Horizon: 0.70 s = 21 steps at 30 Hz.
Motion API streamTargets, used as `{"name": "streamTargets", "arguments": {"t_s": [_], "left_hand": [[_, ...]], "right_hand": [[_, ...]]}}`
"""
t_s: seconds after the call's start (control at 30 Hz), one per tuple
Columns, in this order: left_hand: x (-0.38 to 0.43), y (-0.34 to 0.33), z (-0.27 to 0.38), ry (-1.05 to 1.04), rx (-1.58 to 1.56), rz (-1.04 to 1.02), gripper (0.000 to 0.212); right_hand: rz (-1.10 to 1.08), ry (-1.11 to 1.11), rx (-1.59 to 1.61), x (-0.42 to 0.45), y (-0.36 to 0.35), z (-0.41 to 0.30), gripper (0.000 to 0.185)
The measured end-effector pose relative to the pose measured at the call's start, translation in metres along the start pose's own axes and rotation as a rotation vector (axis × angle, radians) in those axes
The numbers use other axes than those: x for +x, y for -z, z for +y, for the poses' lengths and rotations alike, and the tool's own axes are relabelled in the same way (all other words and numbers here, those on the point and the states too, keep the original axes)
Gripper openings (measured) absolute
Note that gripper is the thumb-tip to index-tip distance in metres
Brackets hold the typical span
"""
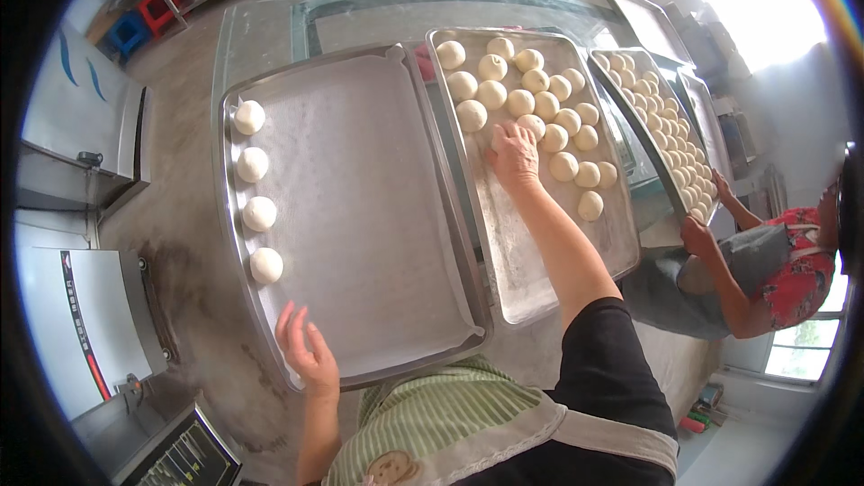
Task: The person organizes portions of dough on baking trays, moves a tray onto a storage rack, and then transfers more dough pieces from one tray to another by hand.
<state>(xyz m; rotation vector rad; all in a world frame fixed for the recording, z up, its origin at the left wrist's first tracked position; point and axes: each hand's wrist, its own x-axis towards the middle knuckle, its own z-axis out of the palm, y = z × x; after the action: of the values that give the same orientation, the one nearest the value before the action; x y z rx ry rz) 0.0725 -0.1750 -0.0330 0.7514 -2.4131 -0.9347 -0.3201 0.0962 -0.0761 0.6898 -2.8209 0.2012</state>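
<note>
My right hand [516, 155] reaches into the metal tray of dough balls [509, 263], its fingers curled around a dough ball [498, 138] that they mostly hide. Another dough ball [532, 127] sits right beside the fingertips, among several more on that tray. To the left lies a lined baking tray [358, 216], covered with a pale sheet. Along its left side stand several round dough balls [259, 214] in a spaced column. Below the lowest one [266, 265], my left hand [307, 351] hovers over the tray's near left corner, fingers apart and holding nothing.
Both trays rest by a glass-topped table [263, 47]. On the right, a person in a red top [800, 266] grips another tray full of dough balls [665, 128]. White appliances [94, 324] stand at left, with blue [128, 34] and red stools [158, 8] behind.
</note>
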Motion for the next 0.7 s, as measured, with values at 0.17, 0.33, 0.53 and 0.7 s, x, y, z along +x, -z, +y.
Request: {"name": "streamTargets", "arguments": {"t_s": [0.17,0.33,0.53,0.7], "left_hand": [[0.007,-0.037,0.050,-0.091,-0.146,-0.154,0.026],[0.025,-0.102,0.114,0.352,-0.769,-0.611,0.027],[0.040,-0.161,0.199,1.007,-1.587,-1.015,0.037],[0.006,-0.186,0.202,0.627,-1.596,-0.981,0.032]], "right_hand": [[0.044,-0.369,0.566,-0.030,0.019,-0.005,0.033],[-0.253,-0.990,1.985,-0.088,0.076,-0.036,0.039],[-0.042,-0.454,1.183,-0.137,0.130,-0.075,0.029],[0.136,0.112,0.644,-0.138,0.156,-0.059,0.040]]}}
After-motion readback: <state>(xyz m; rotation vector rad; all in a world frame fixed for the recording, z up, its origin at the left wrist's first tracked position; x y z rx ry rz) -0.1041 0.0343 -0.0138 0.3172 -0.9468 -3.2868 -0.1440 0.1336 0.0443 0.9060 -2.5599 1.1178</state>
